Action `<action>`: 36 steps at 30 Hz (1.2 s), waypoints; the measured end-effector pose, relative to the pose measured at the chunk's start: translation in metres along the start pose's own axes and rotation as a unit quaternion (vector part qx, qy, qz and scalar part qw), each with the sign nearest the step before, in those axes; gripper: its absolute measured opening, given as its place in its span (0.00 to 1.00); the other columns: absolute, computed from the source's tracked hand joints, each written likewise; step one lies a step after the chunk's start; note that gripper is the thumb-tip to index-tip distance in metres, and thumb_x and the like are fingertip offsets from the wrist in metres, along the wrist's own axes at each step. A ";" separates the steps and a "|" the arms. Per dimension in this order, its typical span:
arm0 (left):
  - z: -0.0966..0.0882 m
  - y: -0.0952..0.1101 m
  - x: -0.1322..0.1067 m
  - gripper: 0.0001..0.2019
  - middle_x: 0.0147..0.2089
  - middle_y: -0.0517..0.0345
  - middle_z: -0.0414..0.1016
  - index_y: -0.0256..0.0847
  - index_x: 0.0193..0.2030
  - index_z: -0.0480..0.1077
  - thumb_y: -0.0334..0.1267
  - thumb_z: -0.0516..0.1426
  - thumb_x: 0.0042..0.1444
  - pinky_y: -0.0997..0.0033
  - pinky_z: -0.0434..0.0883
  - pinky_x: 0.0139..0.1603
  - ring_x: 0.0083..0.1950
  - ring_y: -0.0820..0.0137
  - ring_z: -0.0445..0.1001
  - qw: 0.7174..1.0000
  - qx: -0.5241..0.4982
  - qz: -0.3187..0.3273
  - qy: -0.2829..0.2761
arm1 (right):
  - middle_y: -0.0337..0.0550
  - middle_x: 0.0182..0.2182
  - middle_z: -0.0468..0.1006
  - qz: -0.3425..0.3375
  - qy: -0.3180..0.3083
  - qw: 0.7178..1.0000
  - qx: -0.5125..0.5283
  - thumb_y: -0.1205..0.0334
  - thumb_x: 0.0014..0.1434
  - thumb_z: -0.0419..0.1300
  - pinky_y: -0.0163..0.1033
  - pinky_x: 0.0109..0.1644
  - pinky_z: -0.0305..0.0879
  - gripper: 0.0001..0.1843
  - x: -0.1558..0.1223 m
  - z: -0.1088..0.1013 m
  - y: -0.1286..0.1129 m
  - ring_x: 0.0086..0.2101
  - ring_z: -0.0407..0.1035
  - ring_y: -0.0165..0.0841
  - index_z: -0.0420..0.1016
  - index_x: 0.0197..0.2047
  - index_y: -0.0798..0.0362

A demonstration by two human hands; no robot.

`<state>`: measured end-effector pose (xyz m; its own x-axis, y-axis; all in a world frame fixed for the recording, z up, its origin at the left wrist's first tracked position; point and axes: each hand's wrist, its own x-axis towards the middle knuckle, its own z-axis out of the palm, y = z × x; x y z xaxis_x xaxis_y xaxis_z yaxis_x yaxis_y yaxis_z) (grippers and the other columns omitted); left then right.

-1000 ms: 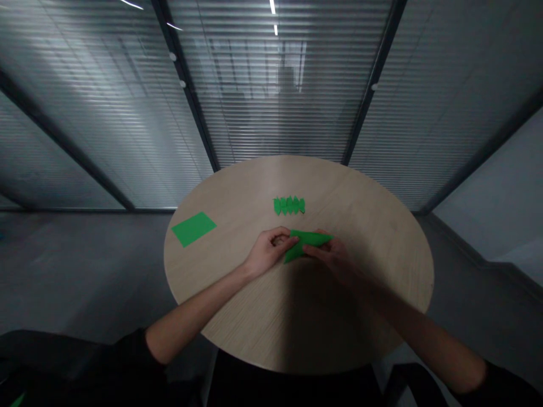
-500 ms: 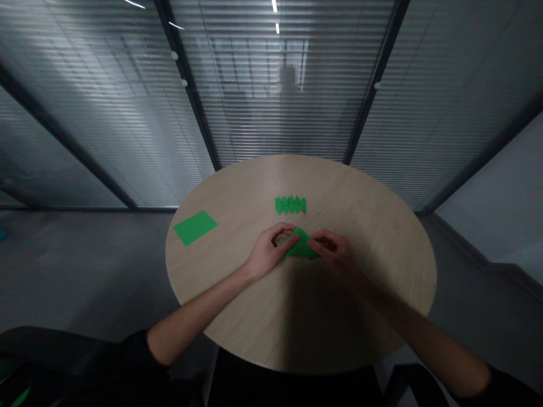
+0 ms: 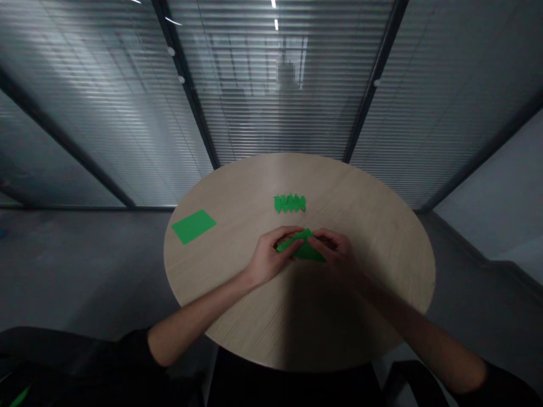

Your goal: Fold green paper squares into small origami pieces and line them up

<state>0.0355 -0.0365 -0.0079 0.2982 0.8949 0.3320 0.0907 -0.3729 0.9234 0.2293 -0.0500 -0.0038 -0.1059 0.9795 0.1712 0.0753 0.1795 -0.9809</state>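
Between both hands is a folded sheet of green paper (image 3: pixel 309 252), held just above the near middle of the table. My left hand (image 3: pixel 271 252) pinches its left side, thumb on top and fingers behind. My right hand (image 3: pixel 337 250) grips its upper right side with thumb and fingertips. The fingers behind the paper are partly hidden. A little beyond the hands lies a row of several small folded green paper pieces (image 3: pixel 290 203), set side by side with pointed ends. Apart on the left lies a flat stack or sheet of green paper (image 3: pixel 194 226).
The round wooden table (image 3: pixel 237 186) fills the middle of the view. Behind it stands a glass partition with blinds (image 3: pixel 280 124). Dark chair parts (image 3: pixel 407 370) show at the near edge, and grey floor (image 3: pixel 106 254) surrounds the table.
The green paper has turned and shifted slightly to the right, and more of it shows at the left hand. The left fingers now reach farther along its far edge.
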 end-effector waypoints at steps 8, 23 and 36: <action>-0.002 0.003 -0.003 0.15 0.51 0.47 0.83 0.43 0.57 0.80 0.42 0.62 0.67 0.66 0.79 0.43 0.48 0.61 0.81 0.998 0.048 0.033 -0.010 | 0.41 0.30 0.79 0.002 0.000 1.000 -0.008 0.48 0.57 0.67 0.38 0.35 0.70 0.13 0.002 -0.002 0.002 0.32 0.74 0.35 0.80 0.33 0.49; -0.001 0.008 -0.002 0.14 0.41 0.50 0.80 0.38 0.55 0.81 0.39 0.61 0.68 0.73 0.75 0.33 0.34 0.71 0.77 0.997 0.046 0.058 -0.019 | 0.40 0.29 0.78 0.001 0.011 1.000 -0.001 0.49 0.57 0.68 0.37 0.35 0.69 0.13 0.001 -0.001 0.000 0.30 0.71 0.32 0.80 0.32 0.50; -0.002 0.002 -0.002 0.13 0.40 0.52 0.79 0.38 0.56 0.80 0.37 0.61 0.68 0.74 0.75 0.31 0.33 0.72 0.77 0.994 0.045 0.092 -0.024 | 0.39 0.26 0.76 -0.016 0.015 1.000 0.004 0.49 0.56 0.68 0.35 0.31 0.67 0.14 0.003 0.000 -0.002 0.27 0.70 0.30 0.79 0.30 0.51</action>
<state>0.0332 -0.0383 -0.0061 0.3631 0.7973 0.4822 0.1140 -0.5516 0.8263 0.2285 -0.0479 -0.0017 -0.0788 0.9756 0.2051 0.0651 0.2103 -0.9755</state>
